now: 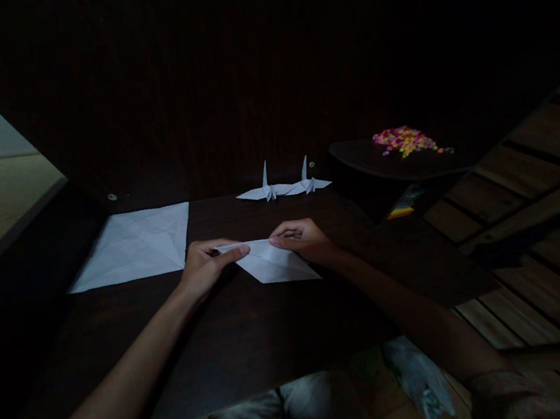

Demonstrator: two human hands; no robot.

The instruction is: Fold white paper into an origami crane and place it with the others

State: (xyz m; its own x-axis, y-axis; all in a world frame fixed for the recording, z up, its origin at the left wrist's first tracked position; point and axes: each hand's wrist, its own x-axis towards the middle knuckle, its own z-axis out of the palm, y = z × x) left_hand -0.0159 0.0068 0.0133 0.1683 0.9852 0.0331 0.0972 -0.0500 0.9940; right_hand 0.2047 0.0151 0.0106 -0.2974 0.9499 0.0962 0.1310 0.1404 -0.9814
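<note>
A folded sheet of white paper [275, 265] is held above the dark tabletop between my two hands. My left hand [207, 262] pinches its upper left edge, thumb on top. On the upper right edge, my right hand [303, 238] pinches it with thumb and bent fingers. The paper's lower part slants down to a point at the right. Beyond the hands, two white paper cranes [284, 189] stand side by side, wings touching or overlapping. To the left lies a creased white paper sheet [136, 243], spread flat.
The dark tabletop [219, 361] meets an upright dark panel [188, 96] at the back and a raised side board [15, 251] at left. Right of the cranes, a small rounded shelf [357, 158] bears a pile of colourful small pieces [407, 140]. A plastic bag [421, 378] lies below.
</note>
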